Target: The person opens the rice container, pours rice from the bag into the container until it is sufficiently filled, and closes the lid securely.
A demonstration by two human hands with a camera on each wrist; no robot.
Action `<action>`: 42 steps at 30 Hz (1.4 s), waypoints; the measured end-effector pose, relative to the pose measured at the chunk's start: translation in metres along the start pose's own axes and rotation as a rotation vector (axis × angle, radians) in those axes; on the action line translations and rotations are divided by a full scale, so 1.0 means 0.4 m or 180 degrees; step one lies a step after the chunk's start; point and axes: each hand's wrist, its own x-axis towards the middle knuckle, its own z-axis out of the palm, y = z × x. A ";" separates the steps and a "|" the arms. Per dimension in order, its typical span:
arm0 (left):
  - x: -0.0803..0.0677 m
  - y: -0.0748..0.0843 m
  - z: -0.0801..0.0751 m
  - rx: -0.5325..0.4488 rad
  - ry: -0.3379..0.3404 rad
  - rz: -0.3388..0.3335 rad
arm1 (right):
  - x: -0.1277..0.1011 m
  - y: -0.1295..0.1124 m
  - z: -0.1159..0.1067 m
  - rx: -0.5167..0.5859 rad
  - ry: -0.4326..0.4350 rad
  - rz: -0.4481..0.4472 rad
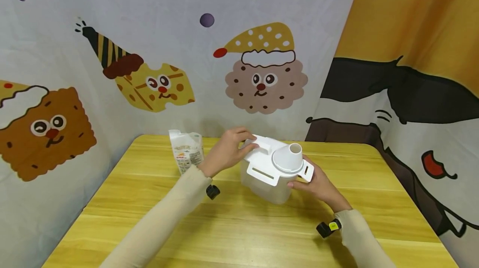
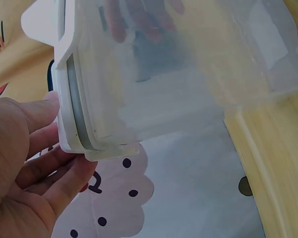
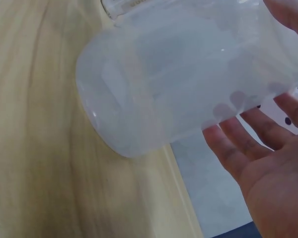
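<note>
Right hand (image 1: 317, 184) grips translucent container (image 1: 267, 189) from its right, left hand (image 1: 230, 148) pinches lid (image 1: 261, 162) at container's left end.

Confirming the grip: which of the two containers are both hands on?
The translucent plastic container with the white lid: left hand on the lid, right hand gripping the side. The printed bag stands apart, left.
</note>
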 end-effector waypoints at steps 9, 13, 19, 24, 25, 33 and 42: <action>-0.015 0.022 -0.006 -0.0008 0.0056 -0.0187 | 0.007 0.001 -0.031 0.0541 -0.0339 0.0083; -0.025 0.035 -0.004 0.0008 0.0131 -0.0222 | 0.014 0.010 -0.049 0.0611 -0.0493 0.0104; -0.034 0.055 0.001 0.0033 0.0252 -0.0260 | 0.031 0.028 -0.076 0.1109 -0.0927 0.0031; -0.038 0.062 0.003 -0.0009 0.0233 -0.0296 | 0.041 0.042 -0.087 0.1437 -0.1130 -0.0010; -0.038 0.062 0.002 -0.0050 0.0217 -0.0298 | 0.041 0.042 -0.087 0.1421 -0.1125 -0.0002; -0.036 0.042 -0.012 -0.0378 0.0082 -0.0190 | 0.021 0.026 -0.079 0.1026 -0.0825 0.0185; -0.027 0.002 -0.023 -0.0522 -0.0448 -0.0327 | 0.001 0.006 -0.035 0.0454 -0.0101 0.0173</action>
